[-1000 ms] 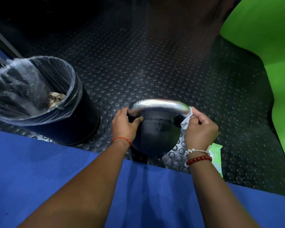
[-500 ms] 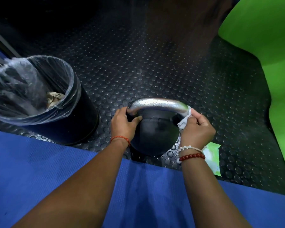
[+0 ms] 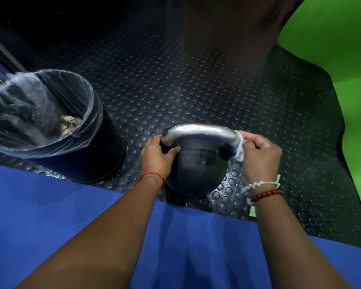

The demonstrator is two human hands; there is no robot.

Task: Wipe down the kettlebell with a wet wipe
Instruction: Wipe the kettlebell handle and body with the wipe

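Under the fingers of my right hand (image 3: 258,157), the wet wipe (image 3: 239,150) is pinched against the kettlebell (image 3: 196,170) handle; fingers of my left hand (image 3: 155,157) wrap its other end, apparently gripping.

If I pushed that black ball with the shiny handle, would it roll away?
Probably not. The kettlebell looks like solid metal, so likely heavy for its size. Its round body might rock, perhaps why the left hand grips it. The handle shows droplets, so it could be slippery.

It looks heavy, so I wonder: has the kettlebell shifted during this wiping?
No. The kettlebell keeps the same gap to the black bin beside it.
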